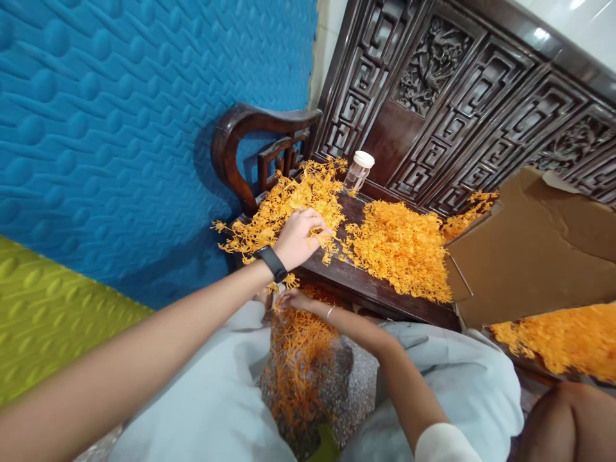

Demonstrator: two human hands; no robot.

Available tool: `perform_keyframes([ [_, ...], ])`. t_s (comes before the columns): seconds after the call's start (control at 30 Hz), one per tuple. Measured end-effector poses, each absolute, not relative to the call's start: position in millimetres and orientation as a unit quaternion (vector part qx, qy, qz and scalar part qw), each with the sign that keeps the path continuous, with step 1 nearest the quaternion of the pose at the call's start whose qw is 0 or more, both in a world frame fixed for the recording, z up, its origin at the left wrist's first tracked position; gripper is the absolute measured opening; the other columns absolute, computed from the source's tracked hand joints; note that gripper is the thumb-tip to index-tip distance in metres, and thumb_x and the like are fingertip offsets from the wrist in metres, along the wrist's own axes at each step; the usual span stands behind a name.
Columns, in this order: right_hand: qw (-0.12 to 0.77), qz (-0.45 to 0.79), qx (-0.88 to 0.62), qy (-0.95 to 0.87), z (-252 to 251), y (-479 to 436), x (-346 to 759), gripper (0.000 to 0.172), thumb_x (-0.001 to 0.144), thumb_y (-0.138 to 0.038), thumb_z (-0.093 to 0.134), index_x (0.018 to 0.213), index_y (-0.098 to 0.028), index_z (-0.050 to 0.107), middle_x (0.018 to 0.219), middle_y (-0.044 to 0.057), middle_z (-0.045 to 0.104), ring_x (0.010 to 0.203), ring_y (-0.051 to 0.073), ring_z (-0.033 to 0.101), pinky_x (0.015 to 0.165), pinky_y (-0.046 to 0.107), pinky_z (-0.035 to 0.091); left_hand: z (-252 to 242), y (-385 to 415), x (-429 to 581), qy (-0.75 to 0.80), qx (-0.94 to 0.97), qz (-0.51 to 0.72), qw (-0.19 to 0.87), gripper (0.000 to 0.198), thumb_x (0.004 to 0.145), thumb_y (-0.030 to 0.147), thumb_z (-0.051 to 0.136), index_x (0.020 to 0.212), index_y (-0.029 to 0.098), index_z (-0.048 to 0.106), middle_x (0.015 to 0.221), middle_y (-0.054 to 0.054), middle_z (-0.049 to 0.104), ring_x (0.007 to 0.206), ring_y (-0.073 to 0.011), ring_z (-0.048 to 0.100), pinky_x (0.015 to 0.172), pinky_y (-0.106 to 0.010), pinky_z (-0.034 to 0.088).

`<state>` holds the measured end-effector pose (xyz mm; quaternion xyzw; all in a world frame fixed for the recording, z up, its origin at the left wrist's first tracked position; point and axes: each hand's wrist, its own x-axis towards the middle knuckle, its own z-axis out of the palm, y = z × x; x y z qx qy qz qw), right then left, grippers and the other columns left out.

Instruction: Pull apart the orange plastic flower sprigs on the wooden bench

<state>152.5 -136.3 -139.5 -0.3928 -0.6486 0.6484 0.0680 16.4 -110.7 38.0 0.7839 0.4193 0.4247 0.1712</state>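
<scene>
Orange heap of spidery, plastic-looking flower pieces [308, 189] is lying loose on the dark, glossy wooden table [353, 208], stretching from near left to far right, with single pieces pointing every which way. The bare left hand [304, 236] is sitting nearest, right on the heap's near-right edge, so most of it's lying beyond and leftward. Those fingers are curling in narrow, but can't tell if they're gripping. The right hand [294, 299] is hanging lower, fingers bunched, grip unclear too.

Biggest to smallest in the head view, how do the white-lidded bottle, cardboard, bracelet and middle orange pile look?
1. Cardboard
2. Middle orange pile
3. White-lidded bottle
4. Bracelet
</scene>
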Motion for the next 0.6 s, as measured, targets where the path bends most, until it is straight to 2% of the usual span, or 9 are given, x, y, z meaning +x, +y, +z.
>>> perform_keyframes([
  [0.07, 0.065, 0.665, -0.399, -0.628, -146.1, -125.4, 139.9, 0.029, 0.087, -0.032, 0.050, 0.109, -0.012, 0.053, 0.105, 0.007, 0.056, 0.090, 0.017, 0.057, 0.078, 0.036, 0.049, 39.2, -111.4, 17.3, 0.418, 0.784, 0.429, 0.166, 0.019, 0.080, 0.025, 0.052, 0.065, 0.018, 0.059, 0.085, -0.005, 0.061, 0.083, -0.0216, 0.055, 0.082, -0.040, 0.040],
  [0.13, 0.065, 0.680, -0.405, -0.609, -148.9, -119.0, 135.4, 0.022, 0.084, -0.028, 0.055, 0.096, -0.010, 0.056, 0.090, 0.005, 0.060, 0.077, 0.013, 0.058, 0.075, 0.033, 0.049, 39.5, -111.1, 17.9, 0.417, 0.783, 0.432, 0.162, 0.018, 0.080, 0.025, 0.052, 0.066, 0.018, 0.060, 0.085, -0.005, 0.061, 0.084, -0.0216, 0.055, 0.083, -0.040, 0.040],
  [0.23, 0.085, 0.716, -0.395, -0.569, -138.7, -116.5, 144.6, 0.017, 0.072, -0.022, 0.065, 0.081, -0.011, 0.056, 0.073, 0.001, 0.060, 0.066, 0.010, 0.058, 0.074, 0.030, 0.047, 39.5, -109.1, 18.7, 0.420, 0.781, 0.435, 0.157, 0.017, 0.079, 0.026, 0.052, 0.067, 0.019, 0.060, 0.085, -0.004, 0.061, 0.083, -0.0212, 0.055, 0.082, -0.039, 0.041],
  [0.37, 0.116, 0.763, -0.349, -0.532, -100.9, -117.4, 168.6, 0.026, 0.061, -0.021, 0.072, 0.081, -0.011, 0.059, 0.073, 0.002, 0.062, 0.067, 0.012, 0.059, 0.072, 0.028, 0.045, 39.5, -106.0, 21.8, 0.424, 0.781, 0.433, 0.150, 0.017, 0.079, 0.027, 0.051, 0.067, 0.019, 0.060, 0.084, -0.004, 0.062, 0.084, -0.0210, 0.056, 0.085, -0.039, 0.039],
  [0.5, 0.107, 0.727, -0.339, -0.588, -69.2, -116.2, 192.6, 0.023, 0.064, -0.020, 0.068, 0.083, -0.011, 0.060, 0.072, 0.003, 0.063, 0.065, 0.012, 0.059, 0.069, 0.028, 0.046, 37.9, -104.5, 26.6, 0.431, 0.782, 0.426, 0.143, 0.018, 0.078, 0.030, 0.051, 0.067, 0.018, 0.060, 0.086, -0.005, 0.061, 0.085, -0.0225, 0.056, 0.086, -0.041, 0.038],
  [0.6, 0.076, 0.695, -0.355, -0.621, -68.9, -115.7, 206.6, 0.018, 0.065, -0.017, 0.064, 0.081, -0.011, 0.060, 0.071, 0.002, 0.063, 0.064, 0.012, 0.058, 0.069, 0.027, 0.046, 37.0, -105.1, 29.4, 0.431, 0.789, 0.417, 0.139, 0.019, 0.078, 0.031, 0.051, 0.065, 0.018, 0.059, 0.084, -0.005, 0.061, 0.085, -0.0227, 0.055, 0.085, -0.041, 0.038],
])
